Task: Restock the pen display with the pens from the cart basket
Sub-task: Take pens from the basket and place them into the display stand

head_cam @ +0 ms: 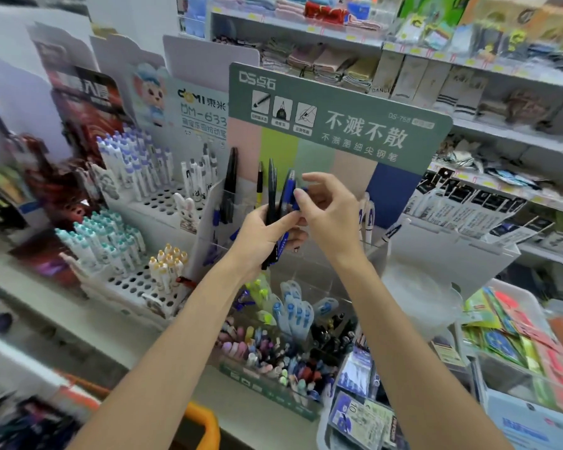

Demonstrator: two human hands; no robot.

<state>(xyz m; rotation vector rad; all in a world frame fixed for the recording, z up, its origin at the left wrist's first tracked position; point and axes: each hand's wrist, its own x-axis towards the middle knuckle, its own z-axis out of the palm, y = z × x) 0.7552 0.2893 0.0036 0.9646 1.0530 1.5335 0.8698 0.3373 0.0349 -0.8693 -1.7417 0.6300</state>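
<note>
1. Two hands up in front of the pen display (338, 125).
2. Left hand (267, 237): fingers clamped round a bundle of pens (272, 196), upright.
3. Right hand (333, 216): thumb and fingertips pinch a blue pen (289, 191) in that bundle.

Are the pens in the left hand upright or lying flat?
Upright, leaning slightly: the pens rise from the left hand gripping their lower halves; the right hand pinches one.
</note>
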